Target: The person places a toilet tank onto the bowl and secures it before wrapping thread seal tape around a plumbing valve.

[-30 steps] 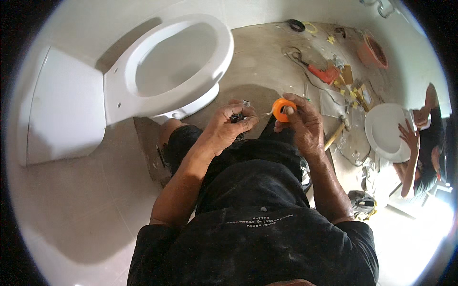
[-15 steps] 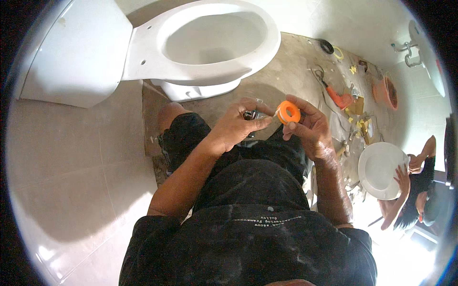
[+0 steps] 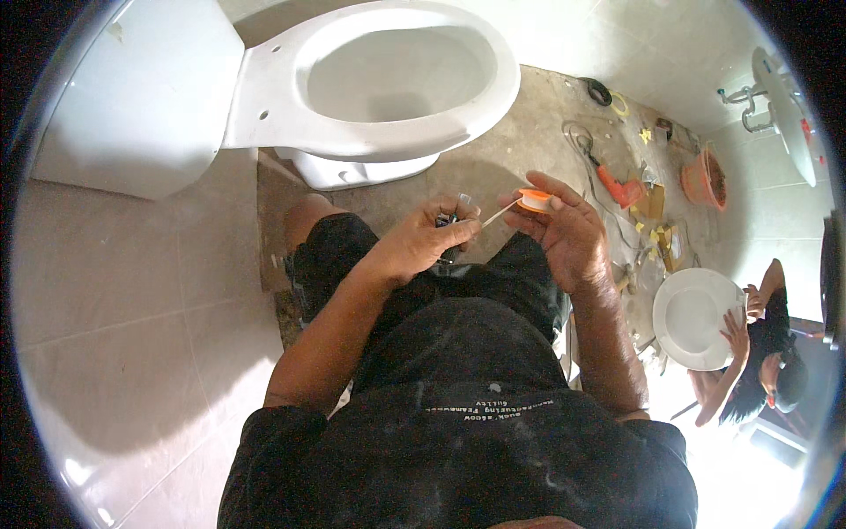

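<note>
My right hand (image 3: 575, 238) holds an orange spool of white thread seal tape (image 3: 534, 201) at its rim, between thumb and fingers. From the spool a short stretch of tape (image 3: 500, 213) runs taut to my left hand (image 3: 414, 247). The left fingers are closed around a small dark and shiny fitting (image 3: 448, 219), mostly hidden by them, and the thumb presses at the tape's end. Both hands are in front of my lap, just nearer to me than the white toilet (image 3: 388, 141).
A white tank (image 3: 132, 106) adjoins the toilet at left. On the floor at right lie an orange power tool (image 3: 622, 188), a cable coil (image 3: 597, 90) and scraps, near an orange bucket (image 3: 704, 179). Further right, another person (image 3: 765, 375) handles a white round basin-like piece (image 3: 696, 317).
The spool has tipped from showing its ring face to edge-on. My hands have drawn slightly apart, with a longer stretch of tape between them.
</note>
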`<action>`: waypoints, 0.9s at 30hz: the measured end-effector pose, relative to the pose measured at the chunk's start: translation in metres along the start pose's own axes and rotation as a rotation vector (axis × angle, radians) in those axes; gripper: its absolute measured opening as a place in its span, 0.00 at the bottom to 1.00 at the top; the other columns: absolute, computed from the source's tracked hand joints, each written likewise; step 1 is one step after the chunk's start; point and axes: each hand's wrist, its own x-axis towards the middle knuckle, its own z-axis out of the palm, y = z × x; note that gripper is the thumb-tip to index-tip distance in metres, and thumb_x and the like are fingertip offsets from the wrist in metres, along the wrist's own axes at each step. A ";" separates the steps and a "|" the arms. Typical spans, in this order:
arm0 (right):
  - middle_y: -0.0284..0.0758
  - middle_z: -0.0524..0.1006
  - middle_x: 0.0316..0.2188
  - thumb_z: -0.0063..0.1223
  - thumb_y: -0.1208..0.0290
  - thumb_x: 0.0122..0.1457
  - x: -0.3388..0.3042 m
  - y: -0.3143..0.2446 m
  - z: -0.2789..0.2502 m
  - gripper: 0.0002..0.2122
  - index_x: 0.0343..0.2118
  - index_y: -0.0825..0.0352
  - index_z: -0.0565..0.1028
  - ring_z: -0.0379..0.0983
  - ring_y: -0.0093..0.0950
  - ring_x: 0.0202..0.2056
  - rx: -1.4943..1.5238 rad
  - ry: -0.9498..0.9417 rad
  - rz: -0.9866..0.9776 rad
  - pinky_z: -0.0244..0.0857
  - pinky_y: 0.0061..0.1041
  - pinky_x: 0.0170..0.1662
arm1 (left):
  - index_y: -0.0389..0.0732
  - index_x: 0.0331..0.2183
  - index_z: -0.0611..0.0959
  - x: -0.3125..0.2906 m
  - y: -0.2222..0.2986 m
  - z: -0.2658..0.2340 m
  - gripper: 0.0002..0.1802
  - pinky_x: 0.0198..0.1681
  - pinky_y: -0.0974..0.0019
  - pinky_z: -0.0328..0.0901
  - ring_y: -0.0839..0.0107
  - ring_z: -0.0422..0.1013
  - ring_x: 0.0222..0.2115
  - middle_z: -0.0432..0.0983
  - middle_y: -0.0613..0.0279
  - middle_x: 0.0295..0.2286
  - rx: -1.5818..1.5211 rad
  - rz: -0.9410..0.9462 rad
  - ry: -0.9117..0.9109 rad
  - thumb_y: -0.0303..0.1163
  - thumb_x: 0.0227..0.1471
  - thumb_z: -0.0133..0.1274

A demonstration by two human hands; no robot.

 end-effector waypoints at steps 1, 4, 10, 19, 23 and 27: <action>0.49 0.76 0.47 0.50 0.66 0.64 0.000 -0.004 0.001 0.23 0.58 0.76 0.65 0.77 0.36 0.45 0.038 -0.015 0.022 0.73 0.36 0.51 | 0.39 0.42 0.82 0.000 -0.001 -0.002 0.14 0.37 0.70 0.67 0.78 0.72 0.31 0.76 0.67 0.29 0.020 -0.048 -0.010 0.38 0.59 0.57; 0.48 0.77 0.46 0.51 0.67 0.63 0.002 -0.007 -0.001 0.24 0.58 0.76 0.64 0.77 0.36 0.47 0.055 -0.019 0.059 0.74 0.37 0.51 | 0.39 0.43 0.81 0.006 -0.007 -0.008 0.14 0.35 0.70 0.67 0.78 0.72 0.30 0.76 0.67 0.31 0.021 0.012 -0.058 0.36 0.58 0.59; 0.48 0.78 0.43 0.55 0.70 0.61 -0.007 -0.029 0.017 0.25 0.58 0.77 0.63 0.79 0.37 0.41 -0.208 0.025 -0.020 0.75 0.34 0.46 | 0.38 0.47 0.75 0.008 -0.013 -0.003 0.16 0.33 0.68 0.71 0.74 0.74 0.29 0.77 0.62 0.31 -0.214 -0.007 0.035 0.28 0.57 0.57; 0.47 0.79 0.42 0.60 0.71 0.59 -0.021 -0.046 0.022 0.24 0.55 0.78 0.67 0.80 0.34 0.40 -0.400 0.042 0.010 0.76 0.30 0.44 | 0.32 0.45 0.74 0.009 -0.004 -0.005 0.20 0.27 0.70 0.70 0.73 0.74 0.24 0.76 0.56 0.32 -0.327 -0.115 -0.172 0.30 0.53 0.59; 0.45 0.80 0.41 0.62 0.72 0.58 -0.018 -0.041 0.024 0.24 0.54 0.78 0.68 0.80 0.32 0.40 -0.411 0.021 0.030 0.75 0.28 0.44 | 0.34 0.43 0.77 0.005 -0.007 -0.014 0.19 0.25 0.71 0.68 0.75 0.73 0.24 0.76 0.59 0.28 -0.368 -0.197 -0.128 0.34 0.52 0.61; 0.44 0.80 0.40 0.62 0.70 0.58 -0.016 -0.040 0.030 0.24 0.54 0.78 0.69 0.79 0.30 0.39 -0.439 -0.040 0.083 0.75 0.27 0.43 | 0.38 0.43 0.78 -0.002 0.004 -0.002 0.18 0.26 0.71 0.68 0.76 0.72 0.24 0.76 0.63 0.27 0.023 -0.083 0.016 0.34 0.50 0.61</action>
